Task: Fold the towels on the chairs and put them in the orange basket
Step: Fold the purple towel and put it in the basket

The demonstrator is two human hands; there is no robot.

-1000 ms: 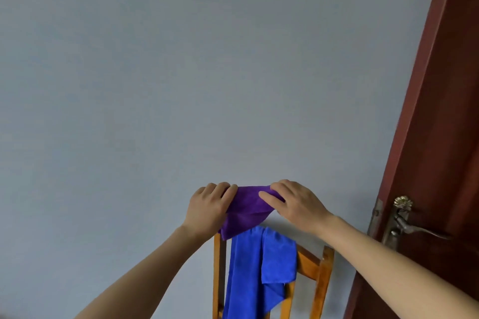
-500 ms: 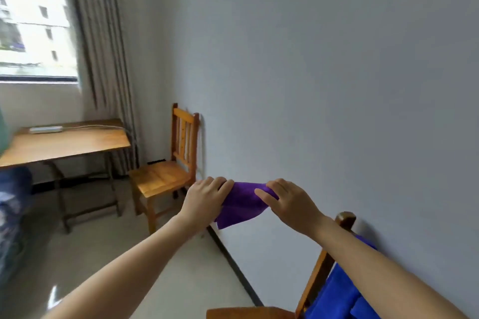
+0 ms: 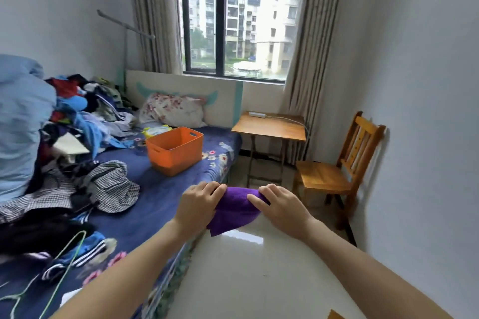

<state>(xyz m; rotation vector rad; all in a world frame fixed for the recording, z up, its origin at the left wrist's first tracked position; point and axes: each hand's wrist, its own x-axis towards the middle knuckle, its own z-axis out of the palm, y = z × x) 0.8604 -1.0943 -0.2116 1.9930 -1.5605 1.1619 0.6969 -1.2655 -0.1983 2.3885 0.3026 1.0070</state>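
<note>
Purple towel (image 3: 233,212) up in the air, folded small, top edge gripped btwn left hand (image 3: 198,202) & right hand (image 3: 281,206), loose corner drooping below the grip (no. of folds: can't tell). Orange basket (image 3: 173,150) upright on the bed (image 3: 155,197), beyond & left of the grip, well apart. Wooden chair (image 3: 337,171) off to the grip's right.

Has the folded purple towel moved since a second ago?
Yes: the purple towel swung left past the wooden slat-back chair, toward the blue-sheeted bed.
</note>
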